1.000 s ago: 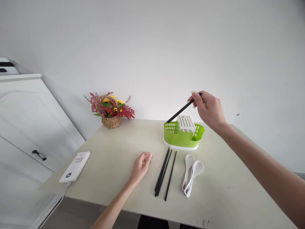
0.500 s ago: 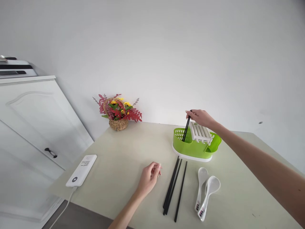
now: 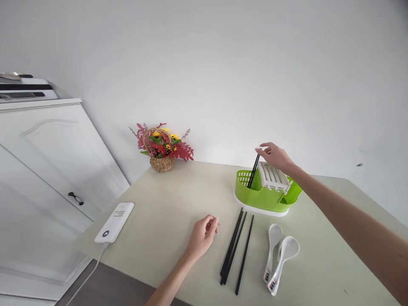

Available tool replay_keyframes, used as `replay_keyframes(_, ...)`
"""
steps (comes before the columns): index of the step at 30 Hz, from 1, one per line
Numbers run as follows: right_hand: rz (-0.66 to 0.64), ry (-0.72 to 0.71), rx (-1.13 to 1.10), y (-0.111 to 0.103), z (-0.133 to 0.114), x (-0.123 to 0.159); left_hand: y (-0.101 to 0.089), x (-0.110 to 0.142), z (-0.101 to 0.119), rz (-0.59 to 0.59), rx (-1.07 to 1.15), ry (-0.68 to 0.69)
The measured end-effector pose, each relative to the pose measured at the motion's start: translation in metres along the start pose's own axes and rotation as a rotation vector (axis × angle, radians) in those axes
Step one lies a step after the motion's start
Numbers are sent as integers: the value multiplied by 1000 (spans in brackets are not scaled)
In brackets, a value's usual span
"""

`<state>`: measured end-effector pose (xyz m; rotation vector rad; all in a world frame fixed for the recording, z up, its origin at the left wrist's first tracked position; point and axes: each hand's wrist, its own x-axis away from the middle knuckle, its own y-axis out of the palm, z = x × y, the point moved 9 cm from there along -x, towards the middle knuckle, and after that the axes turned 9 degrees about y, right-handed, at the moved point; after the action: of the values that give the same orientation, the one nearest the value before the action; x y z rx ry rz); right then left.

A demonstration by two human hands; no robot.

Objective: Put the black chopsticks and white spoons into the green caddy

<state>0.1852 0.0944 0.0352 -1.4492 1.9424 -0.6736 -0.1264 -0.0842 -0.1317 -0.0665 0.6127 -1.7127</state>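
In the head view, my right hand [image 3: 276, 156] pinches the top ends of a pair of black chopsticks [image 3: 254, 170], with a small gap showing between thumb and finger. Their lower ends stand inside the left compartment of a green utensil holder [image 3: 261, 197], tilted up to the right. A white slatted rack [image 3: 274, 176] sits over the holder's middle, under this hand. My left hand [image 3: 203, 233] rests on the table with curled fingers; nothing shows in them. Just right of it lie several more black chopsticks [image 3: 234, 246]. White spoons [image 3: 283, 259] lie overlapping farther right.
A woven basket of artificial flowers [image 3: 162, 163] stands at the table's back left. Near the left edge lies a white power bank [image 3: 115, 222] with a cable [image 3: 91, 274] hanging off the table. A white cabinet [image 3: 47, 170] is left of the table [image 3: 165, 204]; a wall is behind.
The whole view has shifted slightly. My right hand's fingers have loosened and lifted a little at the chopsticks' tops. The chopsticks keep their lean in the holder; my left hand stays put.
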Motion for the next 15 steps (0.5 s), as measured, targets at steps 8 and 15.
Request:
replay_keyframes(8,282,-235,-89,-55,-27,65,3,2,2,-28,-77,69)
replay_keyframes(15,162,-645,64,-48,-60,164,16,8,28,-110,-356,271)
